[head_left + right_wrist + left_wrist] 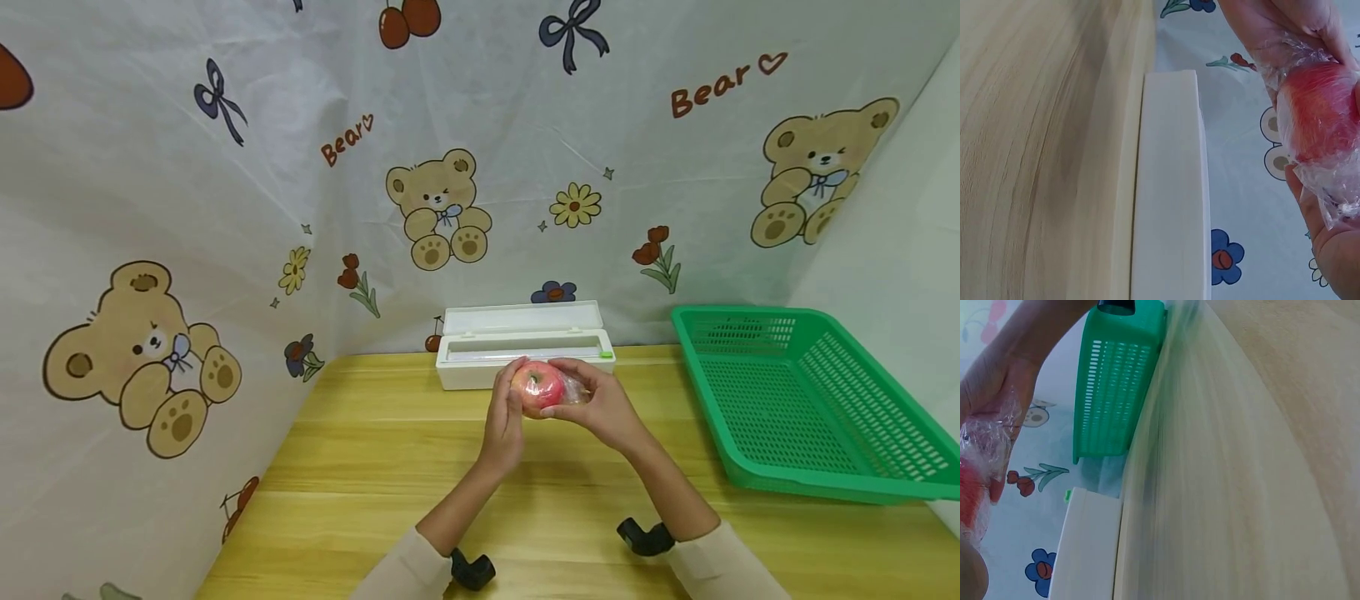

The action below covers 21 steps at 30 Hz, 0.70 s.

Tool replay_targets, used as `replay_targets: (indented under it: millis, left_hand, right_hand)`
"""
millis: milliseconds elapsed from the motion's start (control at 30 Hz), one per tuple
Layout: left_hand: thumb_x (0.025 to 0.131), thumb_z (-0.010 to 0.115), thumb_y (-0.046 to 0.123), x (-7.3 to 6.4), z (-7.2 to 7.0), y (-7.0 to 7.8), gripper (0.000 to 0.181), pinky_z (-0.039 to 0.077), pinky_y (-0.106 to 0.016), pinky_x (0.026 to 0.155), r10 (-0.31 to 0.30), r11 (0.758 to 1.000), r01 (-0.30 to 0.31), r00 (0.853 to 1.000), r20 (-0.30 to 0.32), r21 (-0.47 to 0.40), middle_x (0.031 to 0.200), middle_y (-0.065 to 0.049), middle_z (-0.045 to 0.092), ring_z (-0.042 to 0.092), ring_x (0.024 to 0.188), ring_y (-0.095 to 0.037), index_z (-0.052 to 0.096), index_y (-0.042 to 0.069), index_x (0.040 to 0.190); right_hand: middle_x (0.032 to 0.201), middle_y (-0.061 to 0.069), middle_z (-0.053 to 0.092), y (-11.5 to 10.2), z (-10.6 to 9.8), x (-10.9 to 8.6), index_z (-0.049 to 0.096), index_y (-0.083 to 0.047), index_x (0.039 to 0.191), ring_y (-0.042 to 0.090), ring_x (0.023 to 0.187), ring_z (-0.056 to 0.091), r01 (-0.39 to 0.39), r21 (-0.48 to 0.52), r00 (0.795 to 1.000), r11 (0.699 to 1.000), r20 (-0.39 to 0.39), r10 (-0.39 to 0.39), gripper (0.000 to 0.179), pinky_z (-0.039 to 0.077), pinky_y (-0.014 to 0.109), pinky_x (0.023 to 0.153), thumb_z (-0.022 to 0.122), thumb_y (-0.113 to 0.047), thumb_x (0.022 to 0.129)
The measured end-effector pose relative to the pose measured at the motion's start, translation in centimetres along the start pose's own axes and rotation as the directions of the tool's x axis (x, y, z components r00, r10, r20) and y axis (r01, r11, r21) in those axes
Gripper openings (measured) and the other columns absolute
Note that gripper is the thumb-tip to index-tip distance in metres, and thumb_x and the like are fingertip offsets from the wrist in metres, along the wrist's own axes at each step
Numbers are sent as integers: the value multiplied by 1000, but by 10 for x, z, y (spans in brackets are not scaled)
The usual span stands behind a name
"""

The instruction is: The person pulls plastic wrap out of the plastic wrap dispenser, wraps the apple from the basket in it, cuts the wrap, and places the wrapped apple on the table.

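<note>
A red apple in clear plastic film is between both hands, above the wooden table. My left hand cups its left side, fingers bent a little round the far edge. From the right, my right hand holds it, thumb on the near side and fingers on the far side. Gathered, crinkled film bunches inside the right hand's grasp. In the left wrist view the wrapped apple is cut off by the left edge. The right wrist view shows the film crumpled at both ends of the fruit.
Behind the hands stands a long white box with its lid raised and a small green piece at its right end. A green perforated basket sits at the right on the wooden table. Bear-print cloth hangs behind.
</note>
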<state>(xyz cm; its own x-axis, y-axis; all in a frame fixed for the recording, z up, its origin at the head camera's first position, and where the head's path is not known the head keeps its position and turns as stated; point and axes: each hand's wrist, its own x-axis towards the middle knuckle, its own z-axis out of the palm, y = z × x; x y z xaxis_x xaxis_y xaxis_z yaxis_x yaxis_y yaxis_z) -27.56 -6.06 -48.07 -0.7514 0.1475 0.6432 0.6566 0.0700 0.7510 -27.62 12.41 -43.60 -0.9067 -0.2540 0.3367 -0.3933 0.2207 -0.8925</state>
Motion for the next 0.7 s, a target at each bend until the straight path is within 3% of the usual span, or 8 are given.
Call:
replay_targets:
  millis: [233,467,700]
  left_hand:
    - [108,23,-5,0,0,2,48,41,-28,112,-25,999,25,1000,14,-32,152,-22,37,42,137,-25,33,2,154]
    - [112,23,7,0,-3,9,45,40,-30,114,-53,997,53,999,0,-61,155,-13,40,42,140,-24,33,7,155]
    - [114,15,21,3,-6,8,48,38,-33,115,-151,967,143,988,-22,-213,155,-12,41,40,144,-25,34,10,157]
  right_hand:
    - [133,9,63,3,0,0,63,-12,134,29,117,59,37,44,999,998,0,-37,67,55,24,91,92,-15,74]
    - [141,13,59,3,0,-1,63,-16,140,34,117,60,3,53,1000,999,-5,-3,69,59,28,85,91,-18,76]
    - [140,13,60,0,2,-1,64,-17,139,35,120,59,13,64,1000,998,-27,-11,67,59,31,87,90,-18,78]
